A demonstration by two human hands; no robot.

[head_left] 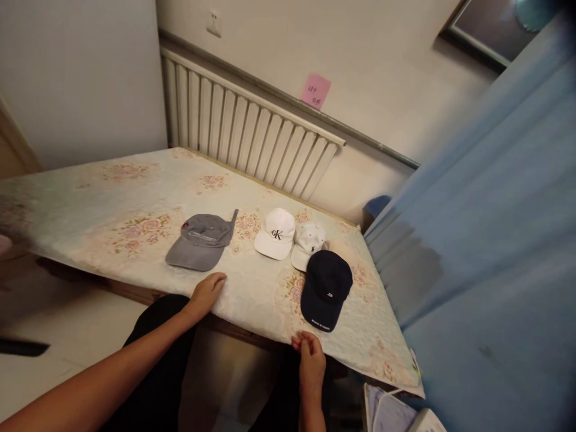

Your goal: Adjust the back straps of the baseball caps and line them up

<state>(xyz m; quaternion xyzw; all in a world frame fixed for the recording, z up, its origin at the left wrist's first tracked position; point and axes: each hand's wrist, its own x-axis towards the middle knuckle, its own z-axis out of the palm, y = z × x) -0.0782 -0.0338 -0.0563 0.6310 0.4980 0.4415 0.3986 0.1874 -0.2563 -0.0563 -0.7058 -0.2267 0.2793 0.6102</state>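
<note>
Several caps lie on a floral mattress (112, 198). A grey cap (200, 241) sits on the left, a white cap with a black logo (275, 234) in the middle, a second white cap (307, 242) beside it, and a navy cap (326, 288) nearest the front edge. My left hand (207, 294) rests on the mattress edge just below the grey cap, fingers curled loosely, nothing in it. My right hand (309, 359) is at the front edge below the navy cap, fingers pinched on the mattress cover's edge.
A white radiator (243, 129) runs along the wall behind the mattress, with a pink note (315, 91) above it. A blue curtain (495, 240) hangs at the right. Folded cloth (389, 411) lies on the floor at the lower right.
</note>
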